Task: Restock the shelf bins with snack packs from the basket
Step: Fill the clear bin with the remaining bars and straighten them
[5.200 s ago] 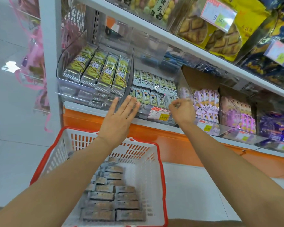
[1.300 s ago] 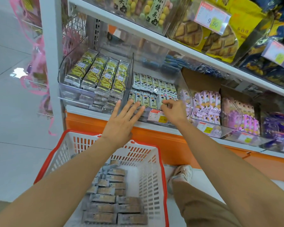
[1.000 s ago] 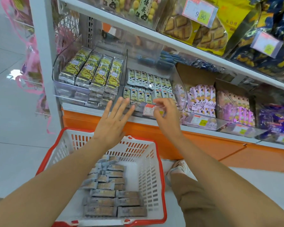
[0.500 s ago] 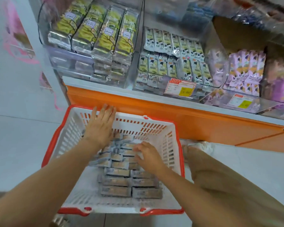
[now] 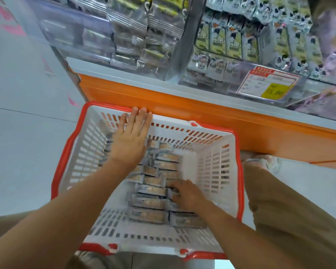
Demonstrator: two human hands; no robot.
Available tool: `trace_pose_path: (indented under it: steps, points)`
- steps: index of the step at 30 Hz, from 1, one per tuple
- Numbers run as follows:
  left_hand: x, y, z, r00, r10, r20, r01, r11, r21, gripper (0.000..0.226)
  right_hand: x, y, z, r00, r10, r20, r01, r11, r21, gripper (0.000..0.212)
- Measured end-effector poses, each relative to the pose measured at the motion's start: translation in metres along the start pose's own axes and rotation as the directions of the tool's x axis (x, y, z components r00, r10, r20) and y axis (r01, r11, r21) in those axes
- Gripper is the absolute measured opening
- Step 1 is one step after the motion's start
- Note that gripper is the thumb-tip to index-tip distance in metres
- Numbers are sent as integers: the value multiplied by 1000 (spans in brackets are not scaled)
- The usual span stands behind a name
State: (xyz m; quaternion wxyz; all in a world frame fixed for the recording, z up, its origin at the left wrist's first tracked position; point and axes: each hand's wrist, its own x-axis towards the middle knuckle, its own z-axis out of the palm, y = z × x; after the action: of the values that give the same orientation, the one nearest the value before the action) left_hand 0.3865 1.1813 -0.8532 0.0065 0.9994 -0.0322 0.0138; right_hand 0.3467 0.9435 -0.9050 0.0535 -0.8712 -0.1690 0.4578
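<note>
A white basket with a red rim sits on the floor below me. Grey snack packs with a brown picture lie inside it in two stacked rows. My left hand lies flat over the far packs, fingers straight, with the fingertips at the far rim. My right hand is down in the right row, its fingers curled onto a snack pack. Above, the clear shelf bins hold green-and-silver packs on the left and small cow-print packs in the middle.
An orange shelf base runs just behind the basket. A red and yellow price tag hangs on the middle bin's front. My bent leg and shoe are right of the basket. Pale floor lies to the left.
Both hands dropped from the middle shelf bin into the basket. In the last half second my right hand slid nearer along the right row, while the left stayed at the far end.
</note>
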Motion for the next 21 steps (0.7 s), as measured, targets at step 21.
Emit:
trace_pose_path:
  steps: [21]
  points:
    - [-4,11,-66,971,-26,238,-7,991,137,86,-66,17,-39,917,78,-391,-34,992,119,20]
